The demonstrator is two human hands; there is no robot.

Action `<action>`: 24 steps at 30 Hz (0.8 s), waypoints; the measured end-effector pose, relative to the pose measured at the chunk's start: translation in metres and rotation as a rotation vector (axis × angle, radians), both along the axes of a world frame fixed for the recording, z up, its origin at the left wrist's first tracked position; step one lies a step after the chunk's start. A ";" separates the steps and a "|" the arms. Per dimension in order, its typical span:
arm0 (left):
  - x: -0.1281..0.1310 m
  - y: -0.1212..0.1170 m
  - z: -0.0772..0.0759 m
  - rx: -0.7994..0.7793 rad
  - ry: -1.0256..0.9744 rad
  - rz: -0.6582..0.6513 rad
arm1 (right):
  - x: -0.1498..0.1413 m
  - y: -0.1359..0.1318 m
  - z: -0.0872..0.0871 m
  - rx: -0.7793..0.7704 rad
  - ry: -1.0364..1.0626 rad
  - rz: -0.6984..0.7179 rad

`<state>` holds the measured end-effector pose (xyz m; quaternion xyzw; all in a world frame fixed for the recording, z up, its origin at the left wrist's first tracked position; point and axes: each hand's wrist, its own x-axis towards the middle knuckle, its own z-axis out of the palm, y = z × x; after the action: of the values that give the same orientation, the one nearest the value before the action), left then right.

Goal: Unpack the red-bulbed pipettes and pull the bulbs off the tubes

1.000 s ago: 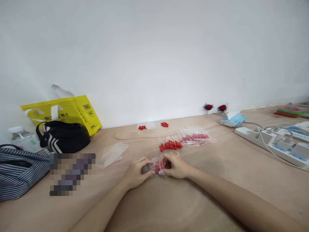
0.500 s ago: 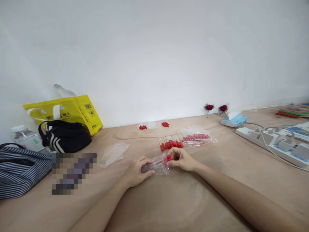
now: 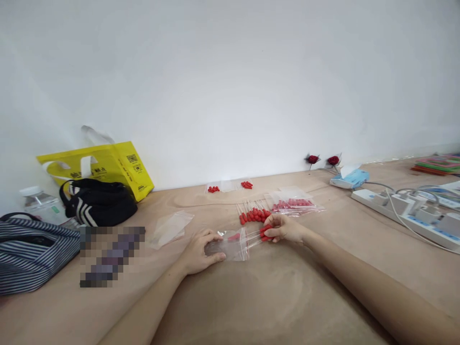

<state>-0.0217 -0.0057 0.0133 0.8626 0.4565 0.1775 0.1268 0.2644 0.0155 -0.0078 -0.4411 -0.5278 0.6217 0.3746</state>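
My left hand (image 3: 204, 251) is closed on the left end of a clear zip bag (image 3: 235, 250), pinching it between thumb and fingers. A red head (image 3: 234, 236) shows inside the bag. In my right hand (image 3: 283, 229) are a few red-headed sticks (image 3: 265, 233), gripped by their heads, their pale stems pointing left to the bag's mouth. Whether the stem tips are inside the mouth or just at it, I cannot tell. Just behind my right hand lies a loose pile of red-headed sticks (image 3: 253, 215).
Filled bags of red-headed sticks (image 3: 293, 203) lie behind my right hand. Flat clear bags (image 3: 172, 227) lie to the left. Two small bags with red heads (image 3: 213, 189) are by the wall. A power strip (image 3: 406, 215) with cables is on the right; a yellow bag (image 3: 104, 167) and black pouch (image 3: 104, 203) stand left.
My right hand has moved right, away from the bag's mouth, with red-headed sticks in its fingers. A red head now shows inside the bag. My left hand keeps hold of the bag.
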 end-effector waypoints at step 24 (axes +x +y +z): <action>0.085 0.029 0.009 -0.878 -1.112 0.319 | -0.081 0.002 0.001 0.267 0.342 -0.517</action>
<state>0.0634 0.0237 0.0222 0.4374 0.4738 0.4063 0.6474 0.1833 0.0171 -0.0065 -0.3967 -0.4048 0.4963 0.6576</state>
